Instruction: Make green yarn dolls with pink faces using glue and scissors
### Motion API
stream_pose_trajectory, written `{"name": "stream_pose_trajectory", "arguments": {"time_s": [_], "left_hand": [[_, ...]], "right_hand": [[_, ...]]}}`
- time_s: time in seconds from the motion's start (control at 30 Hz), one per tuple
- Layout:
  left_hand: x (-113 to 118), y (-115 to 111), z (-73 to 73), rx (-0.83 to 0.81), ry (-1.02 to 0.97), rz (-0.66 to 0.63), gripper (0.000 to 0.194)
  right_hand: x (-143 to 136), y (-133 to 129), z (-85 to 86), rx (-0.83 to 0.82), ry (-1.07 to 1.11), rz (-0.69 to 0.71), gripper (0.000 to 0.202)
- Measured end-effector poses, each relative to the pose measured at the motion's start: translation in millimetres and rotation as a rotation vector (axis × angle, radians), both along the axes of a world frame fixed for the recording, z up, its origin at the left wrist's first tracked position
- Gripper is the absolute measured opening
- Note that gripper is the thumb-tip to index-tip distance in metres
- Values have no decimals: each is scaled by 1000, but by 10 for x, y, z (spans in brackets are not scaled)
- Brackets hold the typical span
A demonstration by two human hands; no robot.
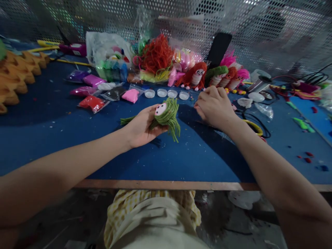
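My left hand [141,128] is wrapped round a small doll with green yarn hair [169,116]. The doll's pale round face, with dark dots for features, points up and to the left, and green strands also stick out behind my wrist. To the right, my right hand [214,107] is over the table with its fingers curled down and closed together. Whatever those fingers hold, if anything, is hidden. Just beyond it stand a red-haired doll [198,76] and several smaller dolls with green, orange and pink hair. Small clear round dishes [162,93] lie in a row between my hands.
Packets of coloured clay, including a red one [92,103], lie at the left. Behind are a heap of red yarn [157,53], a plastic bag [107,48] and an upright black phone [220,48]. An orange egg-crate tray [18,76] occupies the far left; scissors [252,127] lie right.
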State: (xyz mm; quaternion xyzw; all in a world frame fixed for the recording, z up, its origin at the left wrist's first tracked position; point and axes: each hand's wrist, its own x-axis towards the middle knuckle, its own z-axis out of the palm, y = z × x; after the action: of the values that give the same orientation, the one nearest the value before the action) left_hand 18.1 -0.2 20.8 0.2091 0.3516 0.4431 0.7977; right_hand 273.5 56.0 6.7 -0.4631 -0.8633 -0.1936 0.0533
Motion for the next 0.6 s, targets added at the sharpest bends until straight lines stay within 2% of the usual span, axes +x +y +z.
{"name": "stream_pose_trajectory", "arguments": {"time_s": [0.2, 0.4, 0.6], "left_hand": [[10, 0, 2, -12, 15, 12, 17], [6, -1, 8, 10, 38, 9, 19], [1, -5, -4, 19, 38, -4, 18]], "right_hand": [[191, 20, 22, 57, 191, -8, 23], [276, 89, -9, -76, 206, 31, 18], [278, 104, -51, -73, 200, 99, 22]]}}
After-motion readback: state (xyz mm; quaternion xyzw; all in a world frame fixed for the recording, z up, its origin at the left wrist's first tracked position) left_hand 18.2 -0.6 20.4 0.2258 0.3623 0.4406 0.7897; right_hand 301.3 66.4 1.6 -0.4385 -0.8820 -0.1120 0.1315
